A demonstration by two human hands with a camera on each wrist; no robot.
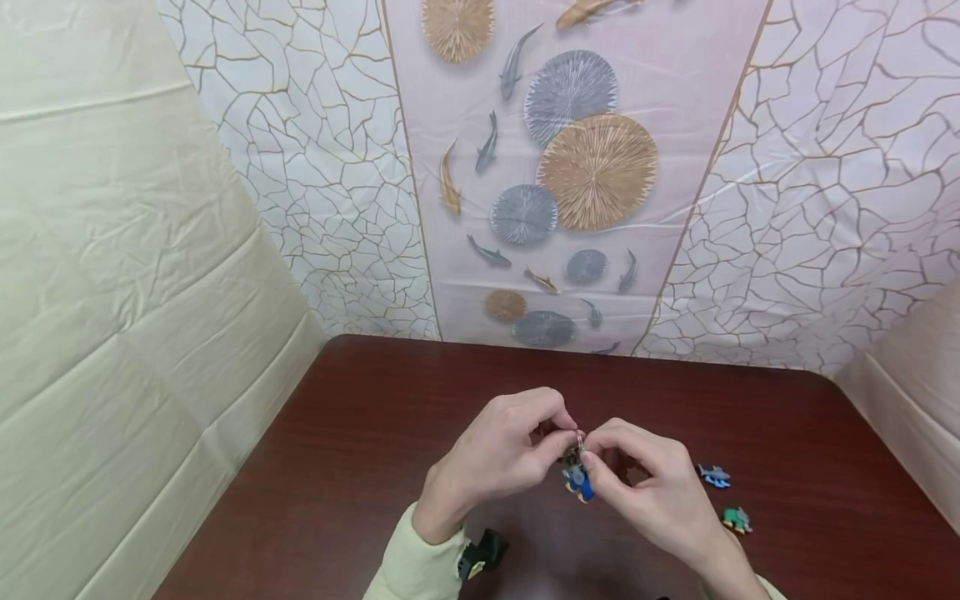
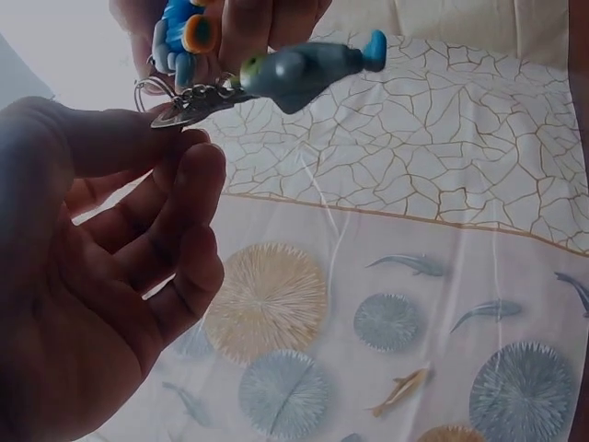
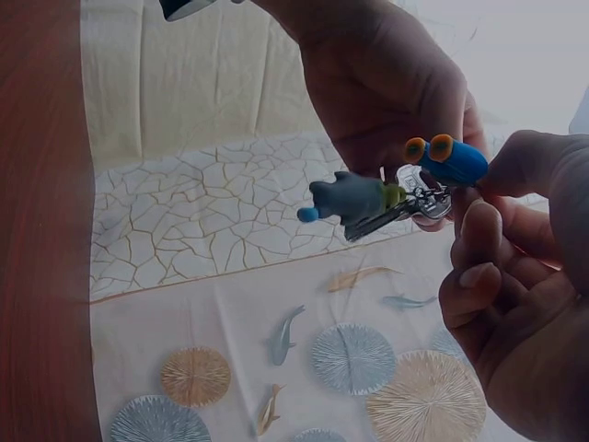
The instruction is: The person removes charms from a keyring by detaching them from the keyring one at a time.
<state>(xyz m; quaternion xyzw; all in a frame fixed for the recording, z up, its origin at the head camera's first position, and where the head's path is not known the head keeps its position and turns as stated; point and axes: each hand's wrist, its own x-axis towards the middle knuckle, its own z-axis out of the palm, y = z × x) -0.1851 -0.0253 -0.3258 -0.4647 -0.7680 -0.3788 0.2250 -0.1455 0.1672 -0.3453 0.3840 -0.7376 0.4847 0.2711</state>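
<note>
In the head view my left hand (image 1: 498,446) and right hand (image 1: 652,483) meet over the table's right half, thumbs and forefingers pinching at a metal key ring (image 1: 580,442). Below the ring hangs a small blue figure (image 1: 577,482) with grey parts. Seen from the left wrist, my left thumb and fingers pinch the flat metal piece at the ring. A short chain (image 2: 207,90) leads to a grey, fish-like figure (image 2: 304,74) with a blue tip. From the right wrist, the blue figure with orange round ends (image 3: 456,164) lies right at my right thumb and fingers.
On the brown table (image 1: 315,467), to the right of my right hand, lie a grey and blue shark figure (image 1: 715,475) and a green and grey figure (image 1: 737,520). A black device (image 1: 483,554) sits by my left sleeve. Patterned cloth (image 1: 360,167) hangs behind the table.
</note>
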